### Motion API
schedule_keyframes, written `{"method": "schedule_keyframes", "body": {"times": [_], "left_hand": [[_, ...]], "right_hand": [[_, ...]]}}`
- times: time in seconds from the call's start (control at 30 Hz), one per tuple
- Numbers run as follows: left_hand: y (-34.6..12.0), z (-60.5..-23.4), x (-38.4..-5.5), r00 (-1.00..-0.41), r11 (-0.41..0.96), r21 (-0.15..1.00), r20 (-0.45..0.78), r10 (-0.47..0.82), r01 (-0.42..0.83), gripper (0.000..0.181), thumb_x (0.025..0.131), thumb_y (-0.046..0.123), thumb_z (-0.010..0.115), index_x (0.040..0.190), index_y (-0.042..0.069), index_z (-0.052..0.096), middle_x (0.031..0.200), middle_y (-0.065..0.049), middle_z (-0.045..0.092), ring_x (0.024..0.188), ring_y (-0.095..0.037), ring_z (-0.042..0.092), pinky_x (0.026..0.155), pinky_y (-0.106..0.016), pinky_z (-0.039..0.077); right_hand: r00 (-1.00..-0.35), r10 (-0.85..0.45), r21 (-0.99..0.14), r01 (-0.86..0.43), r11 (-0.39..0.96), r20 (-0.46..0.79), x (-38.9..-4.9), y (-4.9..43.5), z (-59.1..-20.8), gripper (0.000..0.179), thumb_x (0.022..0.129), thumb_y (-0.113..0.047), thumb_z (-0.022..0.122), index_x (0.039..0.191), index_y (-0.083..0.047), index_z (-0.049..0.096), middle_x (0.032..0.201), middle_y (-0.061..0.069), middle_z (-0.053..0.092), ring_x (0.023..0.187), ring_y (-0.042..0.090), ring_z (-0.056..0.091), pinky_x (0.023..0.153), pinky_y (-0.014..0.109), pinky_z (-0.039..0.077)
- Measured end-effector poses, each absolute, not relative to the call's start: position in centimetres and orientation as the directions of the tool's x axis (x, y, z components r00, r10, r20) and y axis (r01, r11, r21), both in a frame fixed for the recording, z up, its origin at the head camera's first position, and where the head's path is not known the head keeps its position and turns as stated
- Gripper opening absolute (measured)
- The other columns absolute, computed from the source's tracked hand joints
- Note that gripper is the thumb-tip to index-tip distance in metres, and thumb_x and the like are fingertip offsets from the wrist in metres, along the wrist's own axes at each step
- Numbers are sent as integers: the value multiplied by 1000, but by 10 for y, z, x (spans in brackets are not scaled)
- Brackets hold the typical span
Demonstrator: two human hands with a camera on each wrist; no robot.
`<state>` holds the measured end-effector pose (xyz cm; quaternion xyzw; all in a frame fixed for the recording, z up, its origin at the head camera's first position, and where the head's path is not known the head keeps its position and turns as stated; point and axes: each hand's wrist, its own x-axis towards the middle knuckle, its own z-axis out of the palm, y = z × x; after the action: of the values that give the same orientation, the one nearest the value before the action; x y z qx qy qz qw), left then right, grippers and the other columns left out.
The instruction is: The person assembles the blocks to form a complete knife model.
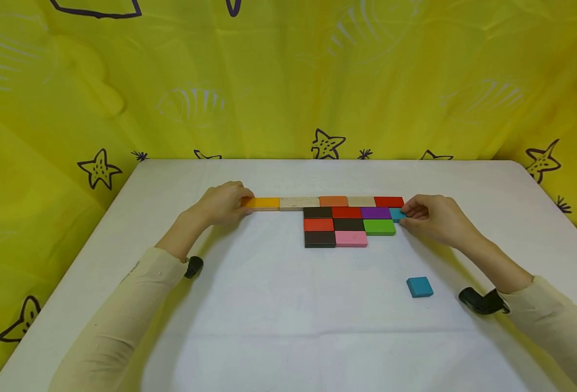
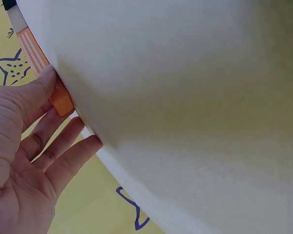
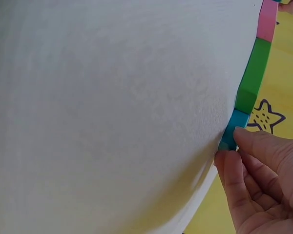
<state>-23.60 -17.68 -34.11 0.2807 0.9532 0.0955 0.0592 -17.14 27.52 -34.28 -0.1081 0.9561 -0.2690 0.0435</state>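
Note:
In the head view, flat coloured blocks lie in joined rows on the white table. My left hand (image 1: 226,202) grips the left end of an orange-yellow block (image 1: 265,203), at the left end of the back row. The left wrist view shows the thumb in front of this block (image 2: 62,100) and fingers behind it. At the right end of the second row, my right hand (image 1: 437,219) pinches a small blue block (image 1: 396,214) between thumb and fingers. The right wrist view has that blue block (image 3: 238,122) beside a green block (image 3: 254,75).
A separate blue block (image 1: 419,287) lies nearer me, at the right. The rows include a cream block (image 1: 299,203), a purple block (image 1: 375,213) and a pink block (image 1: 351,239). Behind the white table (image 1: 249,305) hangs a yellow patterned cloth (image 1: 269,81).

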Motion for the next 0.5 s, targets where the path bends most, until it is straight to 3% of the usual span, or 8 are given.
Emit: {"method": "schedule_keyframes", "body": {"times": [0.5], "left_hand": [[-179, -342, -236, -835, 822, 220, -52, 547, 525, 31, 95, 21, 73, 121, 4, 72, 100, -9, 63, 86, -24, 54, 66, -37, 46]], "right_hand": [[-979, -205, -505, -185, 843, 16, -160, 281, -341, 23, 93, -14, 75, 108, 2, 70, 96, 11, 71, 89, 28, 64, 71, 15, 46]]}}
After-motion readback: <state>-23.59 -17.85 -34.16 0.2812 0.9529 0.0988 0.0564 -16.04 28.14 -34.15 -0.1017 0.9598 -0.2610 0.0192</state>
